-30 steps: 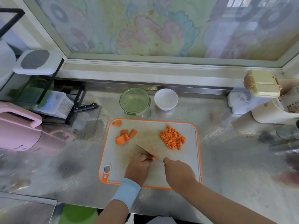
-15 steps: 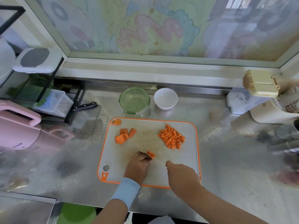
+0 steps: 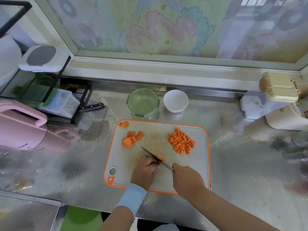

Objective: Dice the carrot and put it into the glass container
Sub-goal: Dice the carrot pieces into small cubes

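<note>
On the orange-rimmed cutting board (image 3: 196, 167), my left hand (image 3: 145, 170) holds down a small carrot piece (image 3: 159, 158) with curled fingers. My right hand (image 3: 187, 180) grips the handle of a knife (image 3: 154, 156); its blade lies across that piece, tip pointing up-left. A heap of carrot dice (image 3: 181, 140) sits at the board's right. Larger carrot chunks (image 3: 131, 138) lie at its upper left, with a carrot end (image 3: 124, 124) in the corner. The round glass container (image 3: 143, 102), with green clips, stands behind the board.
A white bowl (image 3: 175, 100) stands right of the container. A second knife (image 3: 91, 106) lies by a black rack (image 3: 66, 100) at the left, near a pink appliance (image 3: 20, 125). A cream box (image 3: 278, 86) and white containers stand at the right.
The knife blade was out of sight half a second ago and now lies across the carrot piece again. My left hand stays on the piece.
</note>
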{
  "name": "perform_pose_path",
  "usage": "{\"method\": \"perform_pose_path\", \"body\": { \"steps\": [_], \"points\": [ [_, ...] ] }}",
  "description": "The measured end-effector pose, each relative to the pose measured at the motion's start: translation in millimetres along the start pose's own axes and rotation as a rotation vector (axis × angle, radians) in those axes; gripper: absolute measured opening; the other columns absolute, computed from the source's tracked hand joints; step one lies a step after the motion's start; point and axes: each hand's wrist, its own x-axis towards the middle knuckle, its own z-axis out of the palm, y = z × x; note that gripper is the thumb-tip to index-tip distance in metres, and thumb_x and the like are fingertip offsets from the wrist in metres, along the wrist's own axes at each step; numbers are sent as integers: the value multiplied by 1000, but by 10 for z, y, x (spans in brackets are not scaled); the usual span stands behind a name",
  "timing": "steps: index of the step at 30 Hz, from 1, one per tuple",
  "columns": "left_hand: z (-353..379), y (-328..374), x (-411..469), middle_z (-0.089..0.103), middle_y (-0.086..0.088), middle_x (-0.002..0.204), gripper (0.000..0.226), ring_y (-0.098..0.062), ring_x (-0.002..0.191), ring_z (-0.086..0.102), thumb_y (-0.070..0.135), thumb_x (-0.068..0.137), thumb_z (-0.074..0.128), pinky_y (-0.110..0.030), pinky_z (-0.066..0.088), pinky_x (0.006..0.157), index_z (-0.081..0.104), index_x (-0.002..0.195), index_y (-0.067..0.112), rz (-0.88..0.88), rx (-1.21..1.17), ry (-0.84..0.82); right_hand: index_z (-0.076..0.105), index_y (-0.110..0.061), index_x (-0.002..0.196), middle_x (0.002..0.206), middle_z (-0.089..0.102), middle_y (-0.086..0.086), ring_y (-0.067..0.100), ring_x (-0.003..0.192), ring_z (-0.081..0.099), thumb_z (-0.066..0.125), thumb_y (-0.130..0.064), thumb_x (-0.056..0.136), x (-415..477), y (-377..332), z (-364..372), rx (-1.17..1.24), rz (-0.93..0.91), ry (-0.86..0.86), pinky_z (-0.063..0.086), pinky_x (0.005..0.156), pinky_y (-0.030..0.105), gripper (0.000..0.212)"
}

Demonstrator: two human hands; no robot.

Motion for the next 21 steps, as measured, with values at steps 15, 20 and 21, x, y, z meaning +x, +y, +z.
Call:
{"method": "perform_pose_path", "body": {
  "steps": [15,20,21],
  "points": [
    [45,-1,-53,67,-4,91,21,-16,93,55,10,81,55,-18,45,78,75,84,7,71,38,69,46,-18,100,75,56,0,22,65,51,37,-20,102,-229,127,-70,-25,-68,50,37,54,34,10],
    [51,-34,-31,68,-5,89,22,-17,92,55,9,81,54,-22,47,76,75,83,5,97,51,54,44,-21,96,72,51,-3,19,63,50,42,-18,99,-214,97,-102,-10,-37,9,34,50,30,5],
    [53,-48,-31,68,-6,88,22,-17,91,55,9,82,53,-23,47,77,75,83,5,111,53,46,43,-22,95,72,52,-3,17,61,49,43,-17,99,-200,88,-116,-13,-30,3,33,49,28,6]
  ]
}}
